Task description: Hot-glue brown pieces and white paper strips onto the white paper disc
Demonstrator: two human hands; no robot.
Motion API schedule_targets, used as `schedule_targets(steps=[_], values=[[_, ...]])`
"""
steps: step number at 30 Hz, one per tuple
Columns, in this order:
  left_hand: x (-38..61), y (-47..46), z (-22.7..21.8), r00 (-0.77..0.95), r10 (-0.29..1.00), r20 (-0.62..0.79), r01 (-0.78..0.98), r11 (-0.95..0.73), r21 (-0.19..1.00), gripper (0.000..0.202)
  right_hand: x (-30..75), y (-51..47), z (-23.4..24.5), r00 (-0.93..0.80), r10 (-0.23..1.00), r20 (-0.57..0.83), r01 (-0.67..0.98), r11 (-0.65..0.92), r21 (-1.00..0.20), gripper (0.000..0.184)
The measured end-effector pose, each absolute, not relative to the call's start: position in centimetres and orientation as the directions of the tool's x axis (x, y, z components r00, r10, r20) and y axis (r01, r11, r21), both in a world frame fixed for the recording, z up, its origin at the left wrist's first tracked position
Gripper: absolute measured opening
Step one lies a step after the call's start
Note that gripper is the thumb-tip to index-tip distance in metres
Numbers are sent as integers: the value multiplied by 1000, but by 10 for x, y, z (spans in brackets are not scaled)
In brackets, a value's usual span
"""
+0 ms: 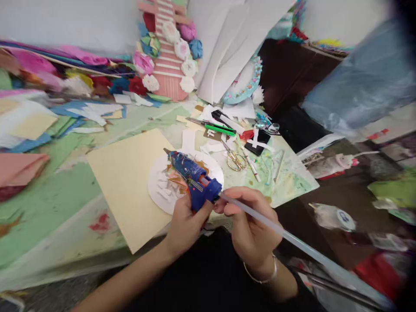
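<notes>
My left hand [190, 221] is closed round the handle of a blue glue gun [191, 173], whose nozzle points up and to the left. A long translucent glue stick [269, 223] runs from the gun's rear end down to the lower right. The fingers of my right hand [255, 221] grip that stick close to where it meets the gun. Beneath the gun lies a white oval piece [154, 188] bearing torn brown and white scraps. Partly under it is a cream sheet [126, 186].
Gold-handled scissors [235, 159], a green utility knife [221, 129], a dark phone-like slab [258, 143] and eyeglasses [267, 125] lie right of the oval. Paper scraps [87, 115] cover the left. A pink striped panel with paper flowers [167, 65] stands behind. Dark floor borders the table's right edge.
</notes>
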State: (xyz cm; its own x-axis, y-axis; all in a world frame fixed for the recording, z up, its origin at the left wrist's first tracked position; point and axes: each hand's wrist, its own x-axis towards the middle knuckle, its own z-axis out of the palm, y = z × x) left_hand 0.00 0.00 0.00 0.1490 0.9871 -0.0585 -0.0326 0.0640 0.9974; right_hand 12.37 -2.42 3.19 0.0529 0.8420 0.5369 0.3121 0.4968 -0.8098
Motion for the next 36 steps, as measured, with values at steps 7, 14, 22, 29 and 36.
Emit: schedule_targets(steps=[7, 14, 22, 29, 36], values=[[-7, 3, 1, 181, 983, 40, 31, -46, 998, 33, 120, -23, 25, 202, 713, 672, 430, 552, -715, 18], [-7, 0, -4, 331, 940, -86, -135, 137, 981, 36, 124, -10, 33, 88, 612, 786, 452, 679, -579, 15], [-13, 1, -1, 462, 880, -109, -220, 233, 947, 38, 138, 12, 42, -195, 526, 828, 317, 833, -455, 23], [-13, -1, 0, 496, 865, -79, -197, 201, 960, 29, 138, 18, 30, -203, 550, 810, 223, 831, -509, 41], [-13, 1, 2, 484, 873, 59, -182, 34, 983, 28, 129, 17, 26, -108, 453, 885, 338, 854, -395, 45]])
